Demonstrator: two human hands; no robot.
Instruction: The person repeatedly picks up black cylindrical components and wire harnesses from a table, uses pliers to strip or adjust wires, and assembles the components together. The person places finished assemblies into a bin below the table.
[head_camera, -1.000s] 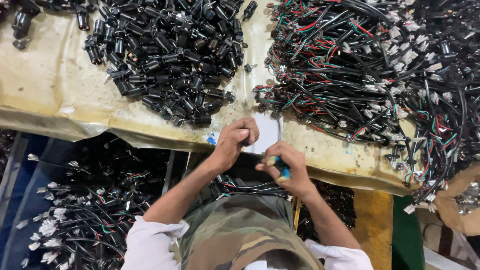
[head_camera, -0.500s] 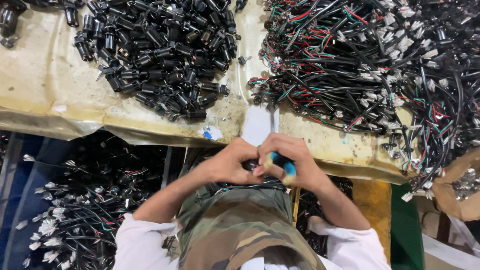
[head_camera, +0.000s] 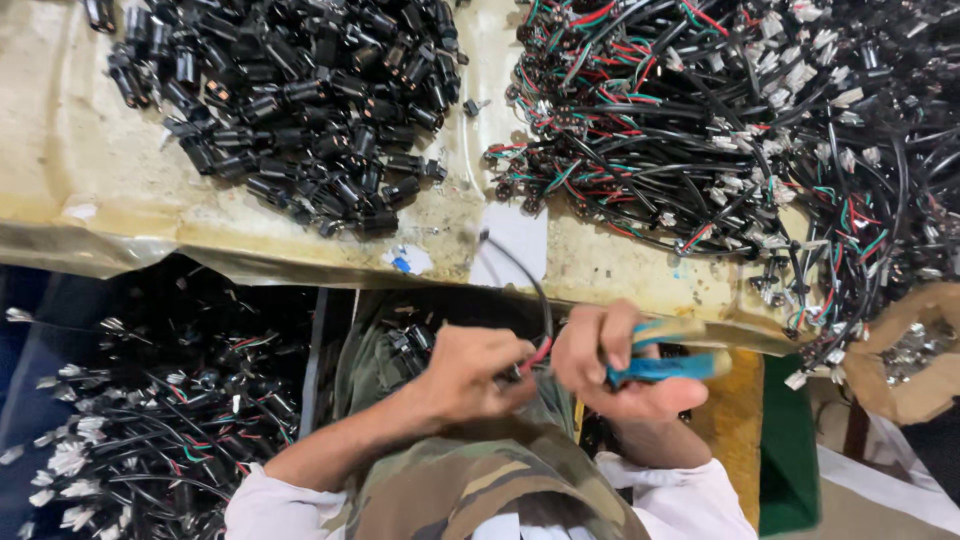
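My left hand (head_camera: 470, 375) pinches the end of a thin black cable (head_camera: 530, 290) with red and green wires showing at its tip. That cable arcs up over the table's front edge. My right hand (head_camera: 610, 365) grips a small blue-handled hand tool (head_camera: 665, 365), held right beside the cable end. Both hands sit close together in front of my camouflage shirt, below the table edge. On the table lie a heap of black cylindrical connectors (head_camera: 300, 110) at left and a tangle of wire harnesses (head_camera: 730, 130) at right.
The table (head_camera: 80, 190) has a worn, stained yellowish cover. A bin of more wired cables (head_camera: 150, 430) sits below left. A brown paper bag (head_camera: 915, 360) with metal parts stands at right, beside a green and yellow surface (head_camera: 785, 440).
My hands dropped from the table edge toward my lap and drew together. The black cable now trails from the table down to my left hand. The view shifted slightly downward.
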